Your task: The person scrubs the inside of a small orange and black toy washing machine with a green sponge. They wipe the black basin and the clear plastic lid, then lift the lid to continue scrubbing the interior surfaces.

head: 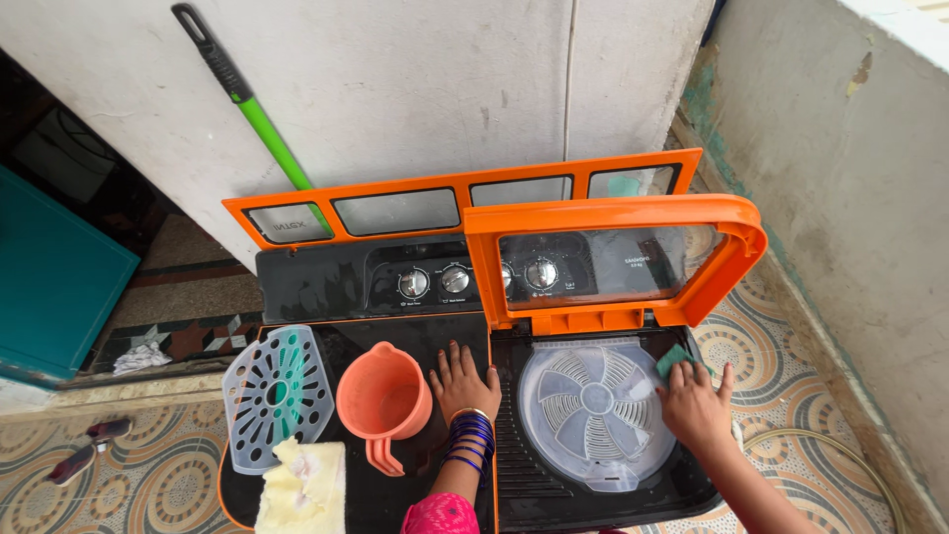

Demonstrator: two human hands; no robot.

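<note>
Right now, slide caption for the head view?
Left hand rests on washer top beside orange mug; right hand presses green scrub pad at spinner tub rim.

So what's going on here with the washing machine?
A person is leaning over an orange and black twin-tub washing machine with both lids up. Their right hand presses a green scrub pad against the rim of the spin tub, beside its clear inner cover. Their left hand, bangles on the wrist, rests flat on the machine's top next to an orange mug. A perforated plastic disc and a pale cloth lie to the left.
</note>
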